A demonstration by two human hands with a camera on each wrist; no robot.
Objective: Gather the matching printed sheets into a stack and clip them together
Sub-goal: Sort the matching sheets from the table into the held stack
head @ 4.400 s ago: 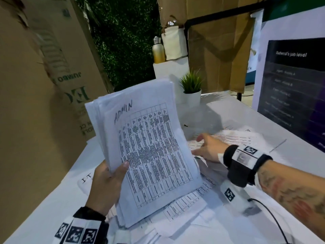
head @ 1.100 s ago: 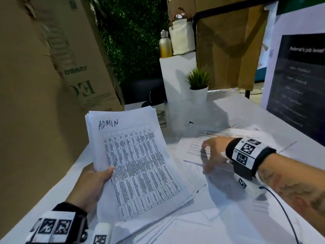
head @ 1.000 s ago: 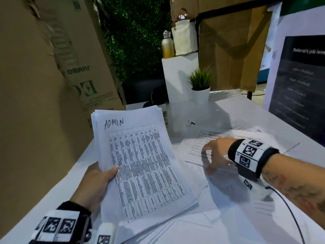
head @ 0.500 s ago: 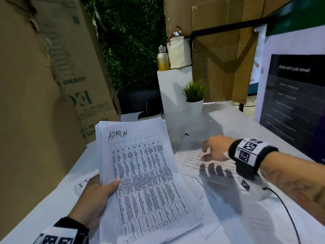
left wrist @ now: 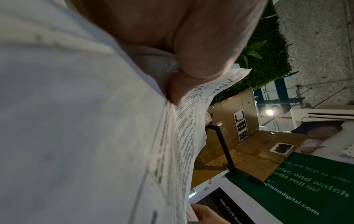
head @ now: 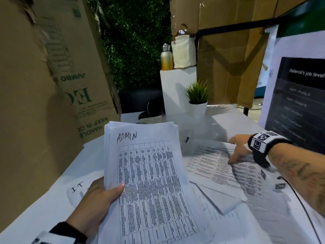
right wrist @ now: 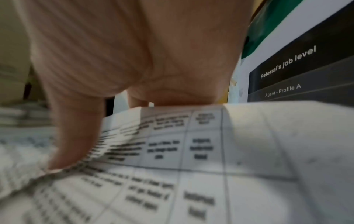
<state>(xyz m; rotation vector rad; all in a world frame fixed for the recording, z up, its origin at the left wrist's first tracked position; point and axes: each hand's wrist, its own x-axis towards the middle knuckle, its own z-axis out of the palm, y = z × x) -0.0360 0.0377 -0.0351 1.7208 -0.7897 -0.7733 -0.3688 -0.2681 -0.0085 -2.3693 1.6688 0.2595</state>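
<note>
- Presently, the landmark: white table [head: 233,124], its surface strewn with loose printed sheets [head: 218,199]
- Containers: white pot [head: 197,109] at the table's far edge, holding a small green plant [head: 197,92]; on a white pedestal [head: 175,90] behind the table, a gold bottle [head: 166,58] beside a cream pouch [head: 183,51], contents of both not visible
- Stack of printed sheets [head: 149,173], top page a table headed "ADMIN" by hand, held raised over the table's near left part
- Left hand [head: 95,205]: grips the stack's left edge, thumb [left wrist: 201,50] pressed on the top page, other fingers behind the paper
- Single printed sheet [head: 216,161], blurred, lying on the table's right part, right of the stack
- Right hand [head: 240,148]: palm down on that sheet, thumb [right wrist: 74,130] spread from the fingers and pressed to the paper; sheet's edge bows upward under the palm; whether the fingers curl under the edge cannot be told
- Small black binder clip [head: 186,139] on the table between stack and pot
- Sheet marked "I.T" [head: 77,189] flat on the table's left, just beside the left hand
- Dark poster [head: 299,95] standing at the table's right edge; cardboard box [head: 52,85] against its left
</note>
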